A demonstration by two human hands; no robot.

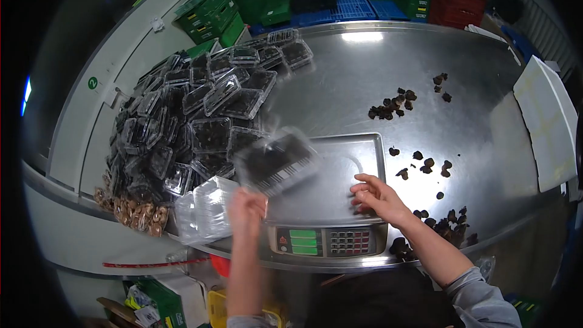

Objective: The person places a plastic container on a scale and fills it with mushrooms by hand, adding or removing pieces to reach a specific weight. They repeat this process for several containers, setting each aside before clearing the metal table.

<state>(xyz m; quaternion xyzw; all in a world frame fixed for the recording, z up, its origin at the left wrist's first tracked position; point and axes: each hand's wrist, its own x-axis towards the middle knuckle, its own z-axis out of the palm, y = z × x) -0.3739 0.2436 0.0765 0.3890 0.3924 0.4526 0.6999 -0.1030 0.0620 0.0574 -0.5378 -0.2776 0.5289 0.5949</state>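
My left hand (pixel 248 206), smeared by motion, grips the lower left corner of a clear plastic clamshell box (pixel 278 161). Dark contents and a barcode label show through the blur of this tilted box. Under it is the metal pan (pixel 328 197) of a digital scale (pixel 328 242) with green displays and a keypad. Over the pan's right side, my right hand (pixel 376 199) hangs open with bent fingers, holding nothing. A stack of clear plastic trays or lids (pixel 206 209) stands beside my left hand.
A large heap of filled clamshell boxes (pixel 209 133) covers the table's left side. Bags of brown mushrooms (pixel 141 215) lie at its front. Dark mushroom-like pieces (pixel 449 228) are scattered right of the scale. A white box (pixel 546 124) stands at the right edge; green crates (pixel 209 18) stand behind.
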